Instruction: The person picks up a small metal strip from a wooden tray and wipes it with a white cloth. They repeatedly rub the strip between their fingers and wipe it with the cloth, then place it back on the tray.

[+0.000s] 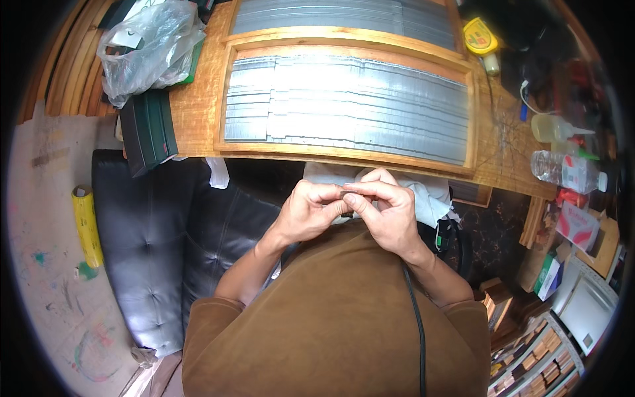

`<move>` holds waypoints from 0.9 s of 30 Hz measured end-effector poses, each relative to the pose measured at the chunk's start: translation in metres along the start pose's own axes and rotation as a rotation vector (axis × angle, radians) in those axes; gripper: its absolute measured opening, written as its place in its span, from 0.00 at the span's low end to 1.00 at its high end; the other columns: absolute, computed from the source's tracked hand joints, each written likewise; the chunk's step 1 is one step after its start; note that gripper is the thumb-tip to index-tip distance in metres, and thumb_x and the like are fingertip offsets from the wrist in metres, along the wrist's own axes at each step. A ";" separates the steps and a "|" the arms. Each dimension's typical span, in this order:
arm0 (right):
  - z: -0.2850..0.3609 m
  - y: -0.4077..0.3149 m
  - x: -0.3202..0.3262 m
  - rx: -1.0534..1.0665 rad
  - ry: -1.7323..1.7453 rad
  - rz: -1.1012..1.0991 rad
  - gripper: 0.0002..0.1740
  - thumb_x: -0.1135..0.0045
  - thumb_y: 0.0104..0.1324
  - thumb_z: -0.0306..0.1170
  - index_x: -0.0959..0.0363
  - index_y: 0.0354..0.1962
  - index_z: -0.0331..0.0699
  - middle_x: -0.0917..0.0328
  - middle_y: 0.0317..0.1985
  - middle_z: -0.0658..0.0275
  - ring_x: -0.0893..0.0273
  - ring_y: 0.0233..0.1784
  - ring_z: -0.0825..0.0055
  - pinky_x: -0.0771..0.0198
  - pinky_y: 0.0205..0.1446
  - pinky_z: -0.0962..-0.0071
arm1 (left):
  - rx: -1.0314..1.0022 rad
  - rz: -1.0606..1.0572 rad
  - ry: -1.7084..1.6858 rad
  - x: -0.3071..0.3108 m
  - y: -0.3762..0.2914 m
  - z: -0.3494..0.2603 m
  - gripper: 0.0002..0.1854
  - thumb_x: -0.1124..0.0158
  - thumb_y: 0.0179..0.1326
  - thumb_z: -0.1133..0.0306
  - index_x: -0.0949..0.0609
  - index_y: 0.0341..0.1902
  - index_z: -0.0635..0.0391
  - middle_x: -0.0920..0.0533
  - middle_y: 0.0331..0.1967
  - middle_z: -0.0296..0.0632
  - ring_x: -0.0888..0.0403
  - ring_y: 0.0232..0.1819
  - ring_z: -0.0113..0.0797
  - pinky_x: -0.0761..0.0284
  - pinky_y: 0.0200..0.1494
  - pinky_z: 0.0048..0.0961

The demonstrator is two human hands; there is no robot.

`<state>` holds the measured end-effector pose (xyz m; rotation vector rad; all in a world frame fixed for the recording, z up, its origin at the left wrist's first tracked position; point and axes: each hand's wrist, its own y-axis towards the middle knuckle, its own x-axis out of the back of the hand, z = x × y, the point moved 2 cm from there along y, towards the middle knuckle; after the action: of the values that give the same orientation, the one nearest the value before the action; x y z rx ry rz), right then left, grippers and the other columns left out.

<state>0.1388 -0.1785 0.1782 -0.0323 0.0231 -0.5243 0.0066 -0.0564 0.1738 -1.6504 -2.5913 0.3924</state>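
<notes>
Both my hands meet in front of my chest, just off the near edge of the wooden table [196, 124]. A small dark piece [349, 194] is pinched between the fingertips of my left hand [310, 208] and my right hand [389, 213]; its kind cannot be told, and the fingers cover much of it. Beyond the hands, a wooden frame tray [347, 155] lies on the table and holds rows of thin grey metallic strips [317, 99]. Another tray of such strips [342, 15] lies behind it. Pale cloth [426, 191] is under and beside my right hand.
On the table's left are a plastic bag [154, 49] and a dark box [149, 131]. A yellow tape measure [480, 37], a squeeze bottle [550, 128] and a clear plastic bottle [563, 171] are at right. A black tufted seat [144, 238] stands at left, near a yellow roll [87, 226].
</notes>
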 end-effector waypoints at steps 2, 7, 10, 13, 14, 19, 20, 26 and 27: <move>0.019 0.004 -0.001 0.052 -0.048 0.046 0.10 0.27 0.64 0.18 0.12 0.44 0.31 0.20 0.35 0.66 0.23 0.37 0.80 0.27 0.39 0.79 | -0.155 -0.023 0.194 0.003 -0.004 -0.001 0.07 0.28 0.69 0.74 0.11 0.46 0.62 0.13 0.26 0.45 0.21 0.25 0.22 0.24 0.30 0.25; 0.021 0.011 -0.004 0.185 -0.065 0.069 0.08 0.26 0.64 0.21 0.12 0.42 0.33 0.20 0.34 0.64 0.25 0.32 0.81 0.28 0.34 0.78 | -0.282 -0.076 0.298 0.005 -0.008 -0.004 0.04 0.29 0.65 0.78 0.11 0.42 0.62 0.17 0.23 0.49 0.22 0.19 0.35 0.27 0.26 0.28; 0.019 0.012 -0.001 0.255 -0.123 0.086 0.09 0.25 0.63 0.21 0.12 0.42 0.32 0.21 0.34 0.64 0.25 0.32 0.81 0.28 0.34 0.78 | -0.290 -0.078 0.269 0.003 -0.007 -0.007 0.04 0.29 0.64 0.78 0.11 0.41 0.63 0.18 0.21 0.49 0.22 0.19 0.35 0.28 0.25 0.29; 0.025 0.013 0.000 0.235 -0.097 0.083 0.10 0.24 0.62 0.21 0.12 0.42 0.32 0.21 0.33 0.65 0.24 0.32 0.80 0.28 0.34 0.78 | -0.253 -0.049 0.283 0.005 -0.008 -0.009 0.03 0.28 0.63 0.78 0.12 0.40 0.63 0.18 0.21 0.50 0.20 0.19 0.35 0.27 0.25 0.29; 0.028 0.013 0.000 0.212 -0.071 0.079 0.10 0.24 0.62 0.20 0.12 0.42 0.32 0.21 0.33 0.65 0.24 0.32 0.80 0.28 0.34 0.78 | -0.268 -0.077 0.258 0.003 -0.007 -0.009 0.03 0.28 0.64 0.78 0.12 0.39 0.63 0.18 0.22 0.50 0.20 0.19 0.35 0.27 0.25 0.30; 0.028 0.012 -0.001 0.166 -0.129 0.082 0.10 0.25 0.61 0.19 0.11 0.41 0.32 0.21 0.32 0.66 0.24 0.32 0.80 0.28 0.35 0.78 | -0.272 -0.067 0.294 0.006 -0.007 -0.007 0.02 0.29 0.65 0.78 0.12 0.40 0.63 0.17 0.22 0.51 0.18 0.20 0.36 0.26 0.25 0.29; 0.028 0.012 0.000 0.167 -0.143 0.090 0.09 0.25 0.61 0.18 0.11 0.41 0.32 0.22 0.32 0.66 0.24 0.32 0.80 0.28 0.35 0.78 | -0.272 -0.075 0.284 0.005 -0.007 -0.009 0.03 0.29 0.65 0.78 0.12 0.40 0.63 0.17 0.22 0.51 0.18 0.20 0.36 0.26 0.25 0.29; 0.030 0.013 -0.001 0.130 -0.083 0.086 0.09 0.24 0.61 0.20 0.10 0.40 0.33 0.22 0.31 0.67 0.24 0.32 0.80 0.28 0.35 0.77 | -0.262 -0.076 0.278 0.004 -0.008 -0.013 0.05 0.30 0.65 0.79 0.11 0.43 0.62 0.15 0.24 0.53 0.16 0.21 0.36 0.24 0.26 0.29; 0.030 0.013 -0.001 0.134 -0.085 0.089 0.09 0.24 0.61 0.20 0.10 0.40 0.33 0.22 0.31 0.67 0.24 0.32 0.80 0.28 0.35 0.77 | -0.268 -0.080 0.268 0.003 -0.008 -0.014 0.06 0.30 0.65 0.79 0.11 0.43 0.62 0.15 0.25 0.53 0.15 0.22 0.36 0.24 0.26 0.28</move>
<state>0.1455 -0.1664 0.2074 0.0772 -0.0930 -0.4343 0.0010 -0.0538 0.1892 -1.5344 -2.5793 -0.1773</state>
